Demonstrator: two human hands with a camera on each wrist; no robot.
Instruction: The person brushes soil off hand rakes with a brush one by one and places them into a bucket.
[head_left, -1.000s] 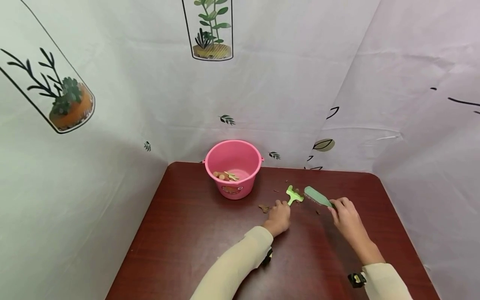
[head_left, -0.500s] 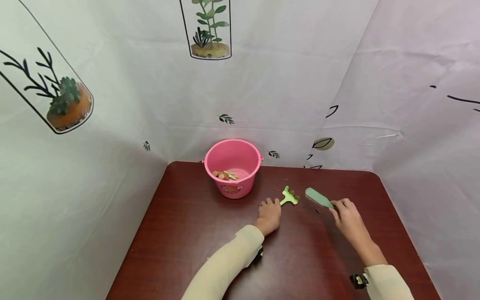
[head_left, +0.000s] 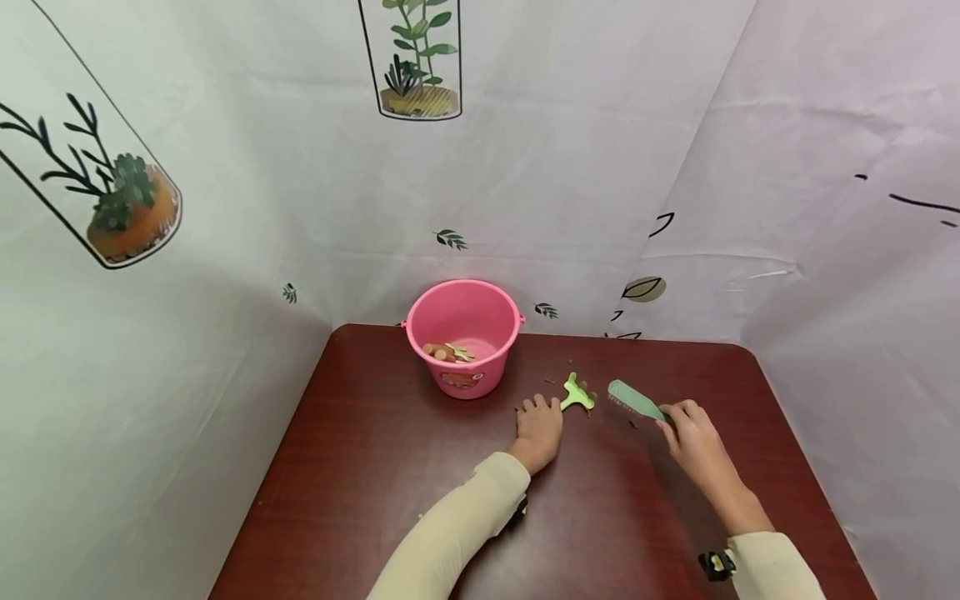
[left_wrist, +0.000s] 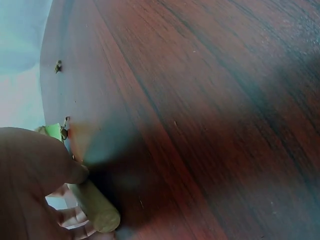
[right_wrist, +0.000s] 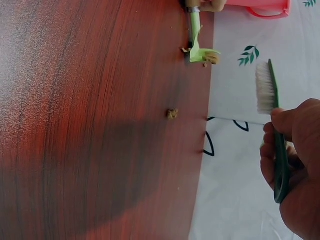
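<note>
The left hand point(head_left: 538, 427) grips a rake point(head_left: 576, 394) pointing away; the right hand point(head_left: 693, 437) grips a brush point(head_left: 633, 400) angled toward the bucket point(head_left: 463, 333).

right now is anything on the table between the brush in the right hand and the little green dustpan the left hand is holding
Only a crumb. The brush in the right hand is apart from the green dustpan held by the left hand. Between them lies bare table with one small scrap of debris; nothing bigger blocks the way.

Dark red-brown table point(head_left: 390, 500) — white plant-printed sheets point(head_left: 562, 150) draped behind.
</note>
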